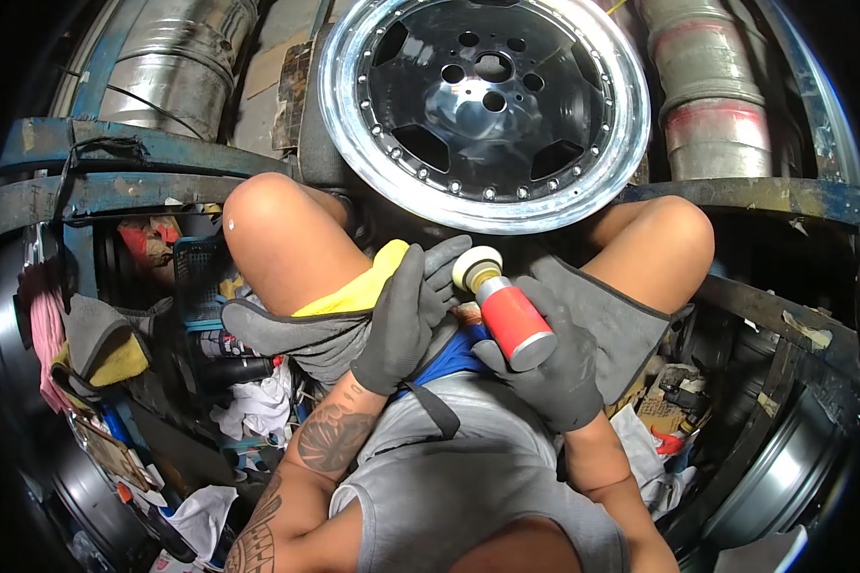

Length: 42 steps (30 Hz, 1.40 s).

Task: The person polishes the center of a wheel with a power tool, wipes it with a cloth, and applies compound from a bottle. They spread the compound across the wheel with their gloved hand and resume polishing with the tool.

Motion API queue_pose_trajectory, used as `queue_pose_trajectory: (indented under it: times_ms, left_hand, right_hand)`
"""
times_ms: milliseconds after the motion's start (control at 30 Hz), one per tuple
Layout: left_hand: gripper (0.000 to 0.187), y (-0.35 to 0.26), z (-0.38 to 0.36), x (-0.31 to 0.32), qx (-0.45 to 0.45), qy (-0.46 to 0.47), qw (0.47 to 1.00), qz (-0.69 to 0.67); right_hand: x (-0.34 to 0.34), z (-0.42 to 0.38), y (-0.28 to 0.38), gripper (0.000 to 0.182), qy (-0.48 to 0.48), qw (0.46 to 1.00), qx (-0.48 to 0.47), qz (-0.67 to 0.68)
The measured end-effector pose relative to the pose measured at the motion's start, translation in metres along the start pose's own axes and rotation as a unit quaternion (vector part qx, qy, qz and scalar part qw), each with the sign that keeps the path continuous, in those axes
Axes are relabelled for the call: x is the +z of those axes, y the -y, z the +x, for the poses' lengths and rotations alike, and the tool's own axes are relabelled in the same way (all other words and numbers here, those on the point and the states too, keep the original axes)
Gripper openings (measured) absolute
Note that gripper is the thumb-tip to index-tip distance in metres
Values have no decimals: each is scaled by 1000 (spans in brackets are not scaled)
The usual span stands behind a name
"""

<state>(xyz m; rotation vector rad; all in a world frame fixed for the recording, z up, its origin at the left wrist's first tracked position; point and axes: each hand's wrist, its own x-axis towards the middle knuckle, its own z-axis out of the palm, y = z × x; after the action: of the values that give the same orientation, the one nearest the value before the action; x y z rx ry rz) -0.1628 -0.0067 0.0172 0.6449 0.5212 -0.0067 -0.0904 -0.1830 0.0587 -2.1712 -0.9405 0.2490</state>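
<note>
My right hand, in a dark grey glove, is wrapped round a red cylindrical polisher with a silver end. Its round cream pad points up and to the left. My left hand, gloved the same way, has its fingers stretched out just left of the pad; whether they touch the pad I cannot tell. Beyond both hands lies a large wheel rim with a black face and a shiny polished lip. A yellow cloth rests over my left thigh, beside the left glove.
Blue metal frame bars cross on both sides of my knees. Metal barrels stand behind them. At the left are a blue basket, hanging cloths and bottles. Another rim leans at the lower right.
</note>
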Motion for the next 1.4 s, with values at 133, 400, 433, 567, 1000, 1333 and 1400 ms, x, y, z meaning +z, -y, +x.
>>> queue_pose_trajectory:
  times_ms: [133,400,433,567,1000,1333,1400]
  left_hand:
    - [62,4,-2,5,-4,-3,1000,-7]
    - [34,-4,0,1,50,31,967,249]
    - [32,-5,2,2,28,27,983,182]
    - [34,-10,6,-1,-39,47,988,141]
    - [34,-7,8,-5,-40,13,996,79]
    - [45,-12,6,-7,125,38,927,353]
    - [66,-22,-12,1,134,21,891,433]
  right_hand:
    - [1,-1,-3,82,-1,1000,-15,-11]
    - [3,1,3,77,4,1000,23,21]
    - [3,2,3,77,3,1000,21,23]
    - [5,2,2,76,6,999,24,32]
    - [10,8,10,69,37,999,14,-6]
    - [20,-2,6,68,11,999,21,25]
    - [12,-14,-8,59,-5,1000,15,-15]
